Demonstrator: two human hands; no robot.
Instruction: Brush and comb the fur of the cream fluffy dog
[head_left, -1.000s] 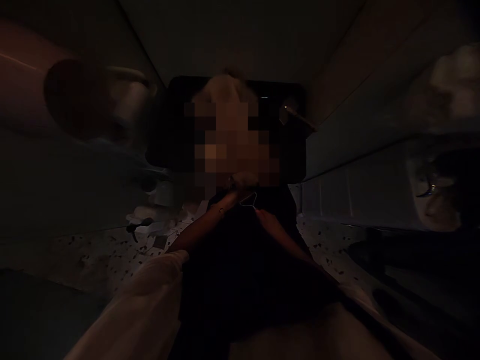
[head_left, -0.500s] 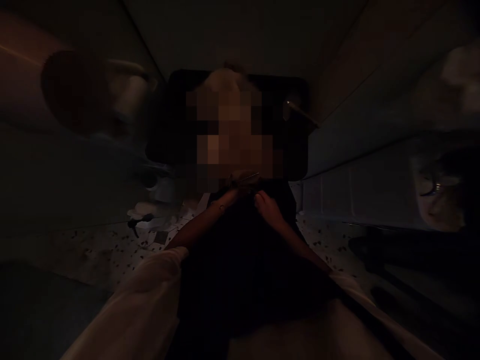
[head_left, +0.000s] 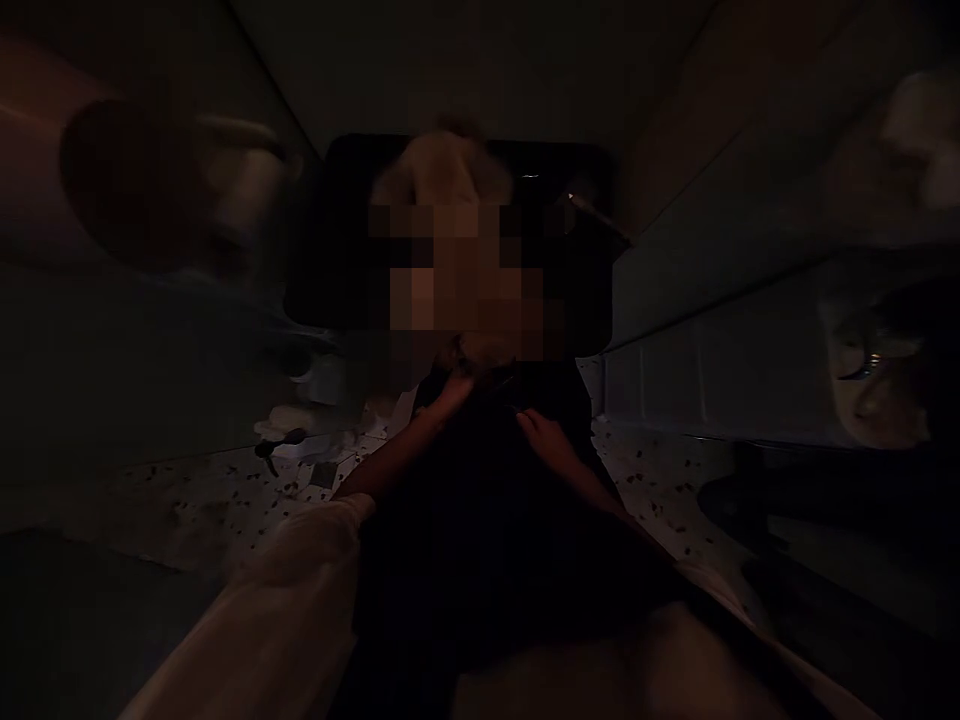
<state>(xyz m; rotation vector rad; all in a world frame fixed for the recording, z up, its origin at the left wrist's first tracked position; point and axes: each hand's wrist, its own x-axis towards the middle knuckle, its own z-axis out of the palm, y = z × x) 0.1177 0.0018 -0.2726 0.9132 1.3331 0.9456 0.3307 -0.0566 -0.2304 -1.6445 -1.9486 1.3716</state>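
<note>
The view is very dark. My left hand [head_left: 455, 388] is closed at the lower edge of a brown, hair-like patch [head_left: 487, 347] and touches dark strands there; what its fingers grip is hidden. To the right and slightly lower, my right hand [head_left: 534, 424] is curled, with its fingers together. Near its fingertips shows a faint thin glint, too dim to name. Black cloth [head_left: 480, 520] spreads below and between my forearms. Beyond my hands, a blurred-out area covers most of a pale shape [head_left: 442, 165] in front of a black, round-cornered panel [head_left: 337, 230].
White containers [head_left: 326, 380] stand at the left, above a pale, dark-speckled floor [head_left: 247, 500]. A large round dark shape [head_left: 135, 185] is blurred at upper left. Another person [head_left: 892, 390] shows at the right edge, beside a grey panelled surface [head_left: 667, 390].
My right hand has drawn slightly down and away from my left hand. A thin light line at the brown patch is gone; a fainter glint shows lower.
</note>
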